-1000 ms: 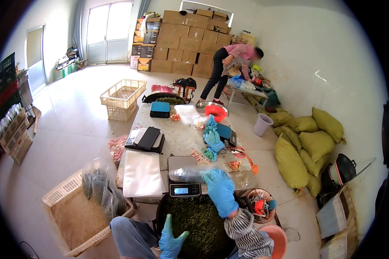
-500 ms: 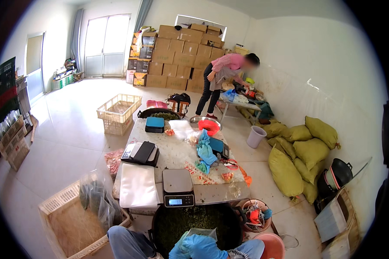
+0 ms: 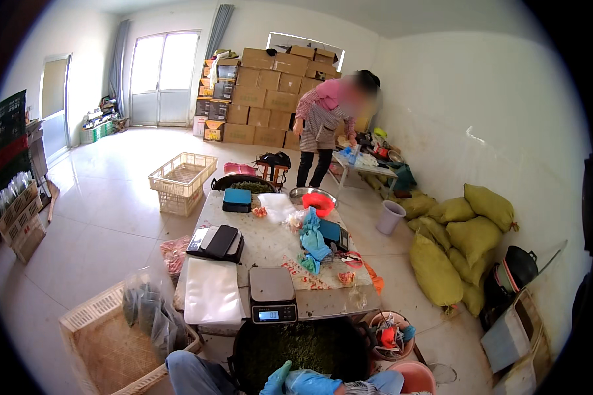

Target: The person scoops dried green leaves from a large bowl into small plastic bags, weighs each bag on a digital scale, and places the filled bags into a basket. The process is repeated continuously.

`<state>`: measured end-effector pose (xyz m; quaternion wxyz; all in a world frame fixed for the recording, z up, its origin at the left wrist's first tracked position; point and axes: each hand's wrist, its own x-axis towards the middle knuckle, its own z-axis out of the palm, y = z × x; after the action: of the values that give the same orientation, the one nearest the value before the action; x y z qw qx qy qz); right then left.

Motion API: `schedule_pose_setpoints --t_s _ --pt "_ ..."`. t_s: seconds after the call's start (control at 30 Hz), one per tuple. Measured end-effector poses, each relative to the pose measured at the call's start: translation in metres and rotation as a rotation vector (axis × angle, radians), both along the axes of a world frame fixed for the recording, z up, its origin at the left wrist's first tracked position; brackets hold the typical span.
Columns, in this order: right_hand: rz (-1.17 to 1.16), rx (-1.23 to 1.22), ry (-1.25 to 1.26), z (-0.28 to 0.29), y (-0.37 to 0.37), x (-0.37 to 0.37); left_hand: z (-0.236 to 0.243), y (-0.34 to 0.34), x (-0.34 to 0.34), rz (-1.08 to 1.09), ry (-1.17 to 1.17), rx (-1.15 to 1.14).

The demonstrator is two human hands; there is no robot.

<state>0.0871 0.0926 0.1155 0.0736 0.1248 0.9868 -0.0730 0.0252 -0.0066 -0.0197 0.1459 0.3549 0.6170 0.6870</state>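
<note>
Both my hands are low at the bottom edge, over the near rim of a wide black basin (image 3: pixel 296 349) of dark green loose leaves. My left hand (image 3: pixel 276 380), in a teal-green glove, has one finger or thumb raised; the rest is cut off. Beside it, my right hand (image 3: pixel 315 382) wears a blue glove below a striped sleeve, its fingers hidden. I cannot make out what either hand holds. Just beyond the basin, a digital scale (image 3: pixel 273 287) with a bare grey plate and lit display sits at the table's near edge.
The table (image 3: pixel 270 253) also bears clear plastic bags (image 3: pixel 213 289), another scale (image 3: pixel 216 242) and blue gloves (image 3: pixel 314 238). A cream crate (image 3: pixel 105 349) stands left; a pink bucket (image 3: pixel 414 378) and green sacks (image 3: pixel 435 270) are right. A person (image 3: pixel 329 122) bends over a far side table.
My hands have sunk lower, and the clear bag seen at them before is out of sight. The scale's display reading has changed. The far person has turned and shifted slightly.
</note>
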Motion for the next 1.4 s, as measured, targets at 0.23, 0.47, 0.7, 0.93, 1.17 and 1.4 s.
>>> schedule_pose_setpoints --t_s 0.23,0.47,0.7,0.93,1.17,1.4 --pt "0.464 -0.236 0.002 0.029 0.035 -0.007 0.019 -0.008 -0.011 0.044 -0.049 0.000" --pt "0.625 0.068 0.091 -0.028 0.061 -0.002 0.035 0.007 -0.023 -0.126 0.188 -0.066" --pt "0.588 0.189 0.302 0.101 0.005 -0.040 0.063 -0.010 -0.044 -0.049 -0.194 0.013" --pt "0.080 -0.124 0.916 0.118 -0.009 -0.035 0.182 -0.119 -0.135 0.550 -0.073 -0.043" --pt "-0.447 -0.773 0.597 -0.027 0.038 -0.019 0.055 -0.216 -0.282 1.150 -0.221 0.350" --pt "-0.247 -0.581 0.397 -0.045 0.010 -0.002 -0.144 -0.251 -0.379 1.563 -0.145 -0.288"
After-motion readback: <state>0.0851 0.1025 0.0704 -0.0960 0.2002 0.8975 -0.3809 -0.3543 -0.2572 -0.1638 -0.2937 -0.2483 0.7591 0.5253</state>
